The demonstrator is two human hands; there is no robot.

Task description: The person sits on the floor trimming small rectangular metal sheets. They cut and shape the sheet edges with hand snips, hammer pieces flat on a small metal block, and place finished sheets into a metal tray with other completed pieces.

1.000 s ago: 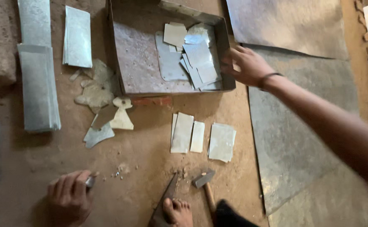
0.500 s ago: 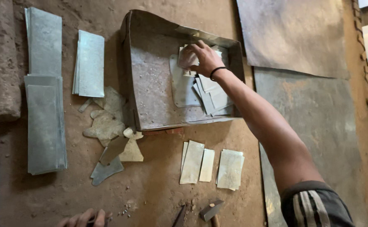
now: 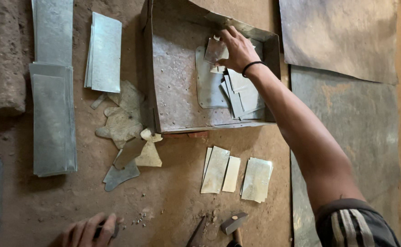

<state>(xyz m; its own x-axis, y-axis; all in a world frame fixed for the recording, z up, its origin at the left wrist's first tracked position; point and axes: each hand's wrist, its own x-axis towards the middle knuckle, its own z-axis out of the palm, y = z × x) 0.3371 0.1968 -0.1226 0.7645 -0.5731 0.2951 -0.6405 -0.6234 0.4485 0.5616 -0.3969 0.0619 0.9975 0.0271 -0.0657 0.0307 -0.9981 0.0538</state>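
Fingers of the right hand (image 3: 238, 49) pinch a small metal piece (image 3: 215, 50) and hold it up, tilted, inside the metal tray (image 3: 175, 82). The piece is near the tray's far wall, just above a pile of flat metal pieces (image 3: 237, 93) that lies on the tray's right side. A black band sits on the wrist. The arm reaches over the tray's right wall.

The left hand (image 3: 88, 228) rests on the dirt floor (image 3: 173, 201), well below the tray. Its fingers curl closed around a small dark thing (image 3: 100, 228); what it is cannot be told.

Just below the tray lie three pale metal strips (image 3: 234, 174) side by side. Below them is a hammer (image 3: 233, 224) with a dark blade (image 3: 196, 233) beside it. Left of the tray sit odd-shaped metal scraps (image 3: 125, 132), and farther left are stacks of long metal sheets (image 3: 54, 119). Right of the tray lie big flat metal sheets (image 3: 356, 119)
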